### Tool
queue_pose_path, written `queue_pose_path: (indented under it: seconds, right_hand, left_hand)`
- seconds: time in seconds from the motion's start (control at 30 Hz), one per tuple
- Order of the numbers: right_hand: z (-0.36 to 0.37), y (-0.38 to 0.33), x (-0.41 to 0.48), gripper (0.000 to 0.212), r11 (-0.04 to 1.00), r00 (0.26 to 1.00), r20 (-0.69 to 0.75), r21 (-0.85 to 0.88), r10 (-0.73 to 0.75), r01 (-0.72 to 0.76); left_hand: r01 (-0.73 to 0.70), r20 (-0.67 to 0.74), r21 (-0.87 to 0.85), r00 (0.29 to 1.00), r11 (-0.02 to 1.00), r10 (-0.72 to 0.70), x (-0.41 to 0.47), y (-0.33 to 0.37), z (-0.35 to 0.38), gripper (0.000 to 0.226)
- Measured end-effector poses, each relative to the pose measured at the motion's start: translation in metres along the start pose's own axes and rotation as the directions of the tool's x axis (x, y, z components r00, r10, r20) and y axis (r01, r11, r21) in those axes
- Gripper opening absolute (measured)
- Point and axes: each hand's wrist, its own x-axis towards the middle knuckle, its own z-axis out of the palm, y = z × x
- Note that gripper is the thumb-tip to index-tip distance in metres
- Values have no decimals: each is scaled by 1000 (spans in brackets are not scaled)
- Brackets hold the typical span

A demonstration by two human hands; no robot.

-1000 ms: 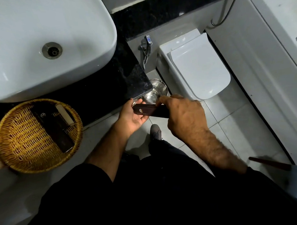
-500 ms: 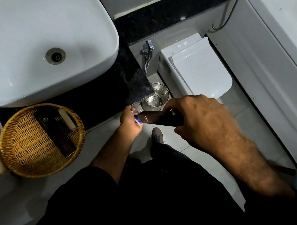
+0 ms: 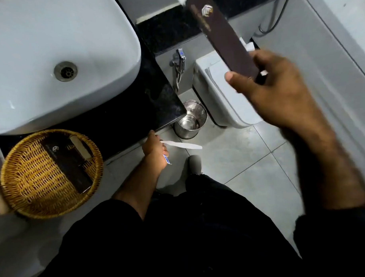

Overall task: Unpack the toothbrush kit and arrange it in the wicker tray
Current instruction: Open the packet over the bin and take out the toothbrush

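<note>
We are seeing a pale hexagon-shaped emblem printed near the far end of the dark brown box (image 3: pixel 225 39) that our right hand (image 3: pixel 279 97) is holding up; a line of gold lettering is running along the box beside it, too blurred for us to read. We are finding the same emblem on the dark box in the tray (image 3: pixel 66 165). Blue print is showing on the small packet (image 3: pixel 167 159) in our left hand (image 3: pixel 155 151), but it is illegible.
</note>
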Motion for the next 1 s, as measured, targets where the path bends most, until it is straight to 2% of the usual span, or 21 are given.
queue_pose_path:
  seconds: [0.1,0.2,0.3,0.47,0.63,0.83,0.9,0.93,0.97,1.0]
  right_hand:
    - [54,67,25,31,955,965,53,142,255,-261]
    - [105,129,23,29,803,840,239,257,486,-538]
    - [134,168,13,26,709,729,336,205,596,-674]
    - [153,189,37,10,707,694,380,132,611,-695]
    - [158,186,98,37,736,720,358,118,594,-666]
    - [146,183,141,36,716,709,281,95,647,-691]
    - [139,185,140,36,763,752,282,90,596,-640]
    - [136,185,135,27,792,777,304,103,551,-601]
    - [132,181,125,18,807,788,358,138,500,-574]
    - [128,175,112,14,804,769,452,167,451,-570]
  left_hand:
    - [-43,31,62,999,997,41,-4,0,8,37]
    - [-103,63,112,993,988,96,-7,1,15,40]
    - [-117,82,122,991,986,107,-13,1,21,42]
    - [-168,58,162,985,972,161,-22,-7,24,42]
    - [-171,9,107,985,979,171,-27,-11,26,41]
    - [-187,17,54,982,981,186,-27,-18,26,42]
    - [-194,20,73,981,978,193,-26,-21,26,42]
    - [-197,22,80,980,977,196,-25,-22,26,41]
    - [-201,24,90,980,975,200,-25,-23,27,41]
    - [-207,24,102,978,973,206,-24,-23,27,41]
